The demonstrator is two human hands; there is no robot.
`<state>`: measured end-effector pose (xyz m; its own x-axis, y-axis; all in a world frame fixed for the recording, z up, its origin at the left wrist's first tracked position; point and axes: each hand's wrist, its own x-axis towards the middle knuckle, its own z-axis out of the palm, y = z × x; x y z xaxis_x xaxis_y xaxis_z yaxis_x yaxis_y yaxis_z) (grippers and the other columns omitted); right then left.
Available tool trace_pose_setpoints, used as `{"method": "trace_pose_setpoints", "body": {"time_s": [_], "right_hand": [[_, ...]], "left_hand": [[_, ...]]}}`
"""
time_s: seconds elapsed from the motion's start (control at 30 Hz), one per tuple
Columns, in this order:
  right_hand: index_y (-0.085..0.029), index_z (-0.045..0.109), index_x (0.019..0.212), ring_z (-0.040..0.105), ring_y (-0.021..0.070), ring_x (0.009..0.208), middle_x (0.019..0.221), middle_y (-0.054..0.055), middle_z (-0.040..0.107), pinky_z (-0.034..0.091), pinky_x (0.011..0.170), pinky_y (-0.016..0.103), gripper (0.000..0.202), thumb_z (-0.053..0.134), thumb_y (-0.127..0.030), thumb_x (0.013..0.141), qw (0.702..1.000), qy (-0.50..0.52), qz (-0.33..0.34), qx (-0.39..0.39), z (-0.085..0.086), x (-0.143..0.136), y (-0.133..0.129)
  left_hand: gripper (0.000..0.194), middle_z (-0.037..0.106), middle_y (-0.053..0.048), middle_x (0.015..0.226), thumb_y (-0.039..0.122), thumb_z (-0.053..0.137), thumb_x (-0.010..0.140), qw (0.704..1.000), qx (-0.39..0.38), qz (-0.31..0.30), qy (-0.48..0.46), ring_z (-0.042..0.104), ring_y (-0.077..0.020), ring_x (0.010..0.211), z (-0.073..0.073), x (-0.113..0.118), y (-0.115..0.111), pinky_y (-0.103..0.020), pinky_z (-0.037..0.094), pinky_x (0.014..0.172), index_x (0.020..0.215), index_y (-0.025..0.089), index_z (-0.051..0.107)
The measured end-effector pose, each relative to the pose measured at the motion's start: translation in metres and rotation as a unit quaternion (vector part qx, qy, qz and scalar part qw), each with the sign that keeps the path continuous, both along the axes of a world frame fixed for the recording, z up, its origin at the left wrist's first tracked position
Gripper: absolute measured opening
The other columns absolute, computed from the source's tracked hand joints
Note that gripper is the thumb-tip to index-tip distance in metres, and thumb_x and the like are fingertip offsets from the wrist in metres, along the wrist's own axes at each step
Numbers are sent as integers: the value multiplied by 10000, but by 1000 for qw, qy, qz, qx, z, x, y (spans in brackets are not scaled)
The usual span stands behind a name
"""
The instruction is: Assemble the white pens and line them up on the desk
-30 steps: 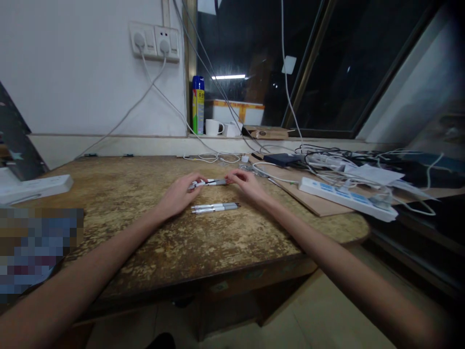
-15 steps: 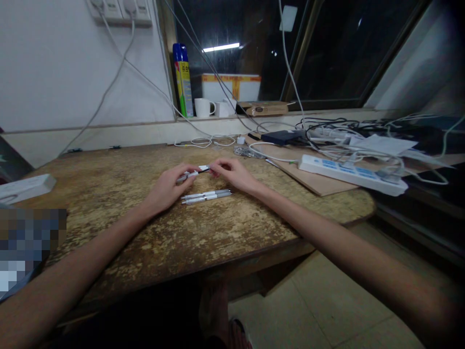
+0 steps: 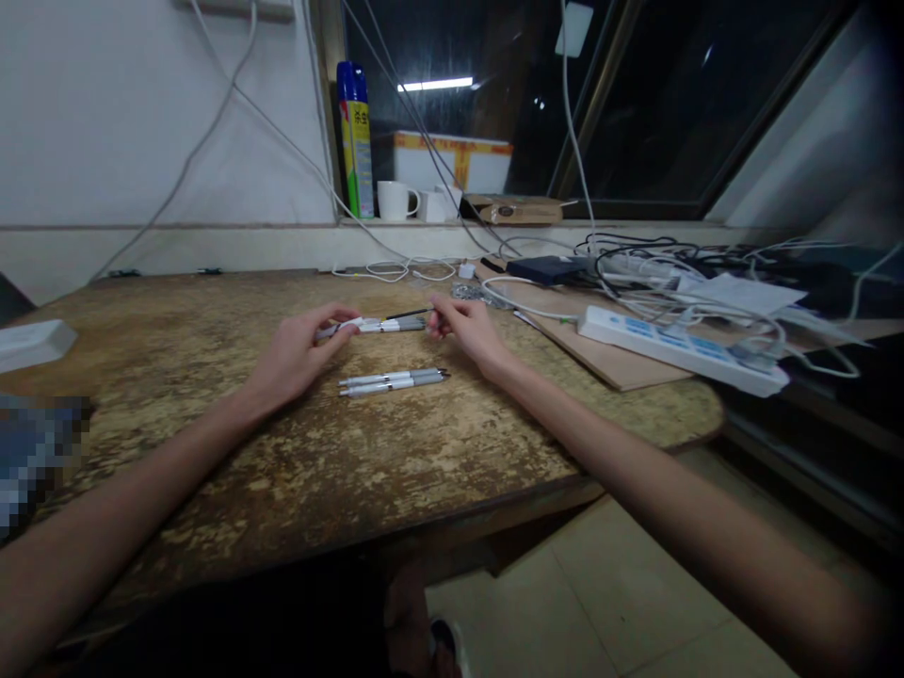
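My left hand [image 3: 300, 347] is closed on a white pen barrel [image 3: 351, 324], pinched between thumb and fingers. A thin dark pen refill [image 3: 408, 314] stretches to the left from the fingertips of my right hand [image 3: 466, 330], which is shut on its right end. The refill's left tip points at the barrel; whether it is still inside I cannot tell. Right behind and below the refill lie white-and-grey pens [image 3: 404, 325], partly hidden by my left fingers. Nearer to me, two more white-and-grey pens [image 3: 393, 380] lie side by side on the worn wooden table [image 3: 424, 443].
On the right, a white power strip [image 3: 682, 348] and a heap of cables [image 3: 636, 259] lie over a brown board [image 3: 600, 363]. A white cable [image 3: 392, 273] curls at the back. A spray can [image 3: 355, 141] and a white mug [image 3: 396, 201] stand on the sill.
My hands have moved apart, the left one leftward and the right one slightly right. More of the dark refill shows between them. The view has shifted a little.
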<state>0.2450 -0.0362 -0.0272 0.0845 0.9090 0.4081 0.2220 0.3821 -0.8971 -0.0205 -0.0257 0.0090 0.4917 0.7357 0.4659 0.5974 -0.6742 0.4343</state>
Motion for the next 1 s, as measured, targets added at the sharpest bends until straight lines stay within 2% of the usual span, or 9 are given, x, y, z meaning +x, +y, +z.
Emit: {"method": "trace_pose_setpoints", "body": {"time_s": [0.07, 0.23, 0.37, 0.57, 0.7, 0.87, 1.0], "right_hand": [[-187, 632, 691, 564, 161, 656, 707, 59, 633, 463, 670, 304, 514, 538, -631, 933, 1000, 5, 3, -10, 2, -1, -2], [-198, 623, 728, 584, 169, 723, 787, 60, 652, 488, 737, 318, 424, 553, -552, 951, 999, -16, 31, -13, 3, -1, -2], [-195, 659, 800, 606, 180, 785, 826, 55, 679, 502, 792, 328, 309, 596, -465, 938, 998, -37, 45, 18, 0, 1, 0], [-185, 704, 890, 635, 187, 836, 910, 62, 729, 502, 822, 337, 181, 671, -363, 888, 996, -74, 18, 55, -5, 5, 2], [-182, 725, 926, 651, 190, 854, 980, 72, 748, 511, 832, 340, 146, 692, -311, 866, 996, -69, 15, 51, -5, 7, 3], [-176, 729, 909, 645, 188, 836, 947, 75, 744, 506, 832, 341, 147, 695, -313, 867, 997, -60, 5, 46, -3, 6, 2], [-177, 720, 846, 620, 182, 812, 865, 65, 724, 487, 813, 330, 182, 679, -350, 883, 997, -66, 2, 37, 0, 5, -2]], "left_hand": [[364, 754, -51, 1102, 473, 511, 1007, 1000, 0, 1, 2, 648, -205, 792, 1, -1, 0, -335, 499, 791, 1198, 229, 702], [383, 748, -69, 1167, 493, 523, 994, 1000, 1, -4, 1, 669, -241, 950, -1, -3, 3, -357, 508, 886, 1188, 224, 714], [428, 752, -85, 1173, 522, 543, 967, 1000, -4, 7, 1, 673, -257, 965, -4, -6, 7, -368, 518, 891, 1208, 210, 711], [477, 752, -79, 1185, 547, 570, 925, 998, -60, 11, 6, 691, -270, 976, -3, -7, 7, -369, 524, 901, 1231, 206, 703], [450, 748, -78, 1174, 547, 576, 916, 998, -54, 4, -7, 685, -275, 1012, -3, -6, 8, -376, 522, 920, 1170, 205, 720], [394, 758, -76, 1127, 515, 581, 920, 998, -56, -8, -14, 690, -274, 987, -4, -7, 10, -398, 523, 921, 1136, 220, 727], [370, 743, -86, 1167, 477, 580, 936, 999, -48, 0, -18, 680, -267, 1017, -6, -10, 11, -414, 513, 950, 1168, 221, 713]]}}
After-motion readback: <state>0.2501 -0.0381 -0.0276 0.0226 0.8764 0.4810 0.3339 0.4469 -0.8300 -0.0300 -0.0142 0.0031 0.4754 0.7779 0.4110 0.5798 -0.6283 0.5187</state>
